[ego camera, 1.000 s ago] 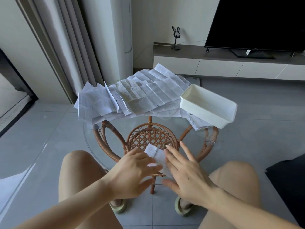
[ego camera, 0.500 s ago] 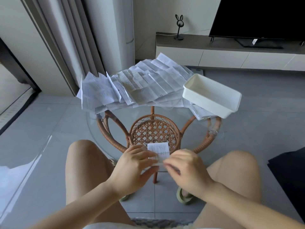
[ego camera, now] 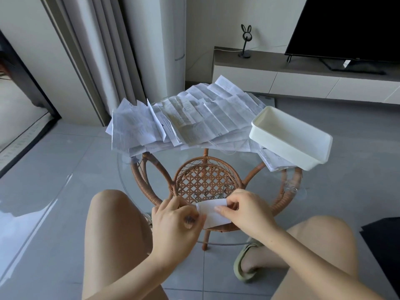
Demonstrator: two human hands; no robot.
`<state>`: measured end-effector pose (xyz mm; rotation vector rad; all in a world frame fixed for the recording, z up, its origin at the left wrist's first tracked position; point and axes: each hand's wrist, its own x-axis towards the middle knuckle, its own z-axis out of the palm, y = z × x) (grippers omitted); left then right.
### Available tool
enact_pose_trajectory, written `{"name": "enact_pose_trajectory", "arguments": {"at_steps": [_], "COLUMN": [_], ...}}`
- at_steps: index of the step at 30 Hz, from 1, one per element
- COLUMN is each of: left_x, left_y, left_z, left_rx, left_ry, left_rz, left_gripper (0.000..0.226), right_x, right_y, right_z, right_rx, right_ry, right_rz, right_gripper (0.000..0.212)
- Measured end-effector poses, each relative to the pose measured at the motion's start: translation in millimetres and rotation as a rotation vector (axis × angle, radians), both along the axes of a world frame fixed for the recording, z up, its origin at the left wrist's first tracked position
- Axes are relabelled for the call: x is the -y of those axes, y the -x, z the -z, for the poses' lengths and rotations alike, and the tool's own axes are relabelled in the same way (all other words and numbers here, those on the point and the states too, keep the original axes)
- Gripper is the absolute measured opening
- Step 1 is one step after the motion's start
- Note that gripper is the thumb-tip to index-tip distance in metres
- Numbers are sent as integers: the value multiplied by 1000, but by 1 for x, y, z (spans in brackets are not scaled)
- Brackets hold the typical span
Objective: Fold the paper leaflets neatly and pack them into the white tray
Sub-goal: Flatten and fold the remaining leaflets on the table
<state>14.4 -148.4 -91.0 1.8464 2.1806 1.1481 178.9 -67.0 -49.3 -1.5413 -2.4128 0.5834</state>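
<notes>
Head view: folded leaflet (ego camera: 211,215) over the bench's (ego camera: 168,158) near edge, between both grips.
Left grip (ego camera: 173,224): curled, pinching the leaflet's left edge.
Right grip (ego camera: 249,213): pinching the leaflet's right edge.
Pile (ego camera: 194,120): unfolded leaflets cover the bench's far half and overhang its left edge.
Tray (ego camera: 279,148): far right, resting on leaflets.
Open room: bare glass between pile and grips.
</notes>
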Motion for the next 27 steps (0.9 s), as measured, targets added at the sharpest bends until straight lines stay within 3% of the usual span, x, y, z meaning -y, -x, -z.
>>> {"name": "enact_pose_trajectory", "arguments": {"at_steps": [3,13,27], "left_x": [0,2,3], "left_y": [-2,-3,-1], "left_z": [0,5,11], "left_rx": [6,-15,-99], "left_ry": [14,-6,-51], "left_rz": [-10,2,25], "left_gripper": [26,27,26], "right_x": [-1,7,4], "right_y": [4,10,16], "right_z": [-8,-9,-15], "right_rx": [72,145,235], "right_ry": [10,-15,-17], "right_rz": [-7,6,-45], "right_gripper": [46,37,44]}}
